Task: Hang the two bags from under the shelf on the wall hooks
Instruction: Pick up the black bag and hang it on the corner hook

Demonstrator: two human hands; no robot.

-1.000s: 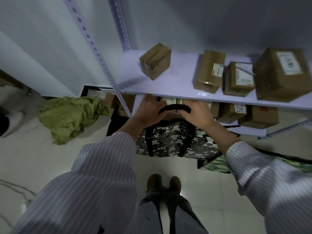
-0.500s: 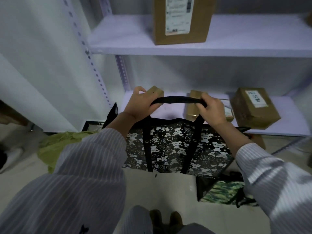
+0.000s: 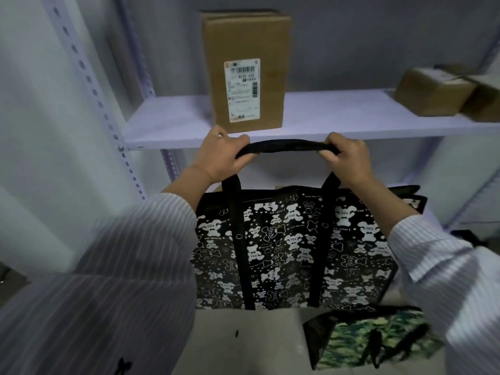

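A black bag with white bear prints [image 3: 286,250] hangs in the air in front of the shelf. Its black strap handle [image 3: 284,146] runs level between my two hands. My left hand [image 3: 220,155] grips the handle's left end, and my right hand [image 3: 347,158] grips its right end. A second bag, green camouflage with black trim [image 3: 370,339], lies on the floor at the lower right, partly hidden by my right sleeve. No wall hooks are in view.
A metal shelf unit stands ahead, its board [image 3: 311,117] just behind my hands. A tall cardboard box with a label [image 3: 246,71] stands on it, and smaller boxes [image 3: 438,90] sit at the right. A perforated upright [image 3: 92,87] rises at left.
Both hands have lifted the black bear-print bag from floor level up to the height of a higher shelf. My view has risen with it, and the green camouflage bag stays on the floor.
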